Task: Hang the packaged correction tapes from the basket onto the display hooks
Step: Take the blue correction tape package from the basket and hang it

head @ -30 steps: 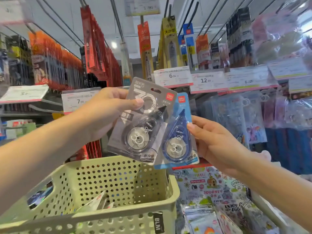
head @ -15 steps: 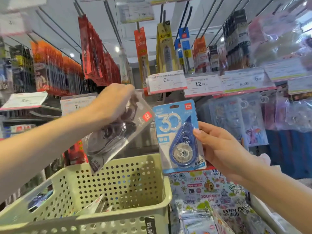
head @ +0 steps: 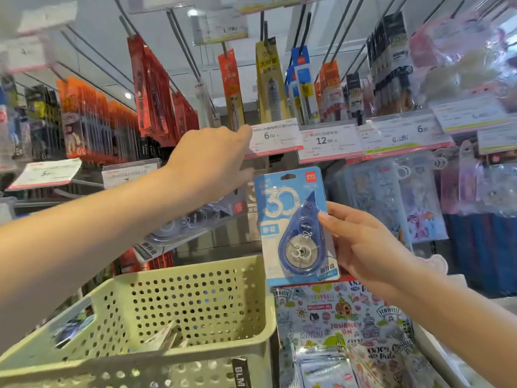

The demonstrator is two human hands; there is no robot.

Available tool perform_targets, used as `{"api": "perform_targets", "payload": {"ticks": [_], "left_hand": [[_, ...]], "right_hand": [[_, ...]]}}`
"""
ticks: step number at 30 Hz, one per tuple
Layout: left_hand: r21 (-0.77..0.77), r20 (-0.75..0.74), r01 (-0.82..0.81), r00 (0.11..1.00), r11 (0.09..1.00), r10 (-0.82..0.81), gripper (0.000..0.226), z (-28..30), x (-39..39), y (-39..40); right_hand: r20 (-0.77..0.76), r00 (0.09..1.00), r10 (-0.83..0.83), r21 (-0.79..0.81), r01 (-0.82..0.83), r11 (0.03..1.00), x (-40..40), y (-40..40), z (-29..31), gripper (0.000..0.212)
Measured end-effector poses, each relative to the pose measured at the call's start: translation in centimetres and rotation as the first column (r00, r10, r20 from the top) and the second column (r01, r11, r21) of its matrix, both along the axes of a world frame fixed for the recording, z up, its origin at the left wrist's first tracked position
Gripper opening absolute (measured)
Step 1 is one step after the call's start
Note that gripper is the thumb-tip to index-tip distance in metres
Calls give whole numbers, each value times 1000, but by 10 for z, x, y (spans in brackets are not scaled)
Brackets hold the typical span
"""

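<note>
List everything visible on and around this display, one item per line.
blue correction tape pack: one, blue card, held upright at centre.
grey correction tape pack: one, grey, tilted under the left forearm.
basket: one, pale green, perforated, bottom left, with a few packs inside.
price tags: several, white with pink edge, along the hook row.
hanging packs: many, mostly red and orange, upper left.
sticker sheets: several, multicoloured, bottom right.
left hand: reaching toward the tags, holding the grey pack.
right hand: holding the blue pack.
</note>
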State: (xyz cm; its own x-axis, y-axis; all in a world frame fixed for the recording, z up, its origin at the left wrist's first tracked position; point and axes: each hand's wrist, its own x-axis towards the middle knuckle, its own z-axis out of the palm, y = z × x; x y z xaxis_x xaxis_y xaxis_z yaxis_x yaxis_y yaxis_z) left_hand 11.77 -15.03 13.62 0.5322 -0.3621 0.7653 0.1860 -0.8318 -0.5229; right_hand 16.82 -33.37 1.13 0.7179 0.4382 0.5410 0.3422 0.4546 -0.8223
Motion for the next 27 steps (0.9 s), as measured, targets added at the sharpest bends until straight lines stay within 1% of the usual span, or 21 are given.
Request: {"api": "perform_targets", "payload": {"ticks": [2,6,8,12,18,20,24,27], "left_hand": [[43,37,-58,998,997,56,32,2,2,-1],[76,84,-41,996,996,34,9,7,1,1],[87,104,-39,994,995,30,3,8,0,2],[104,122,-57,992,993,44,10,11,1,5],[119,109,-72,992,990,59,14,14,1,6],[123,106,-72,993,990,59,13,13,0,6],[136,100,-77,993,988,64,13,12,0,6],[161,96,-89,993,983,74,11,12,-2,6]], "right_hand": [[-3,1000,8,13,-8,1000,0,1,2,29],[-9,1000,13,29,-13,999,2,4,4,29],[-23,999,22,35,-21,999,3,8,6,29],[-36,999,28,87,-25,996,3,17,11,28],[-14,1000,-19,114,20,993,10,28,21,26],[-10,999,-47,108,48,993,12,29,25,24],[-6,999,-53,111,54,992,16,31,31,22],[-5,997,-78,80,78,994,20,32,33,22]]}}
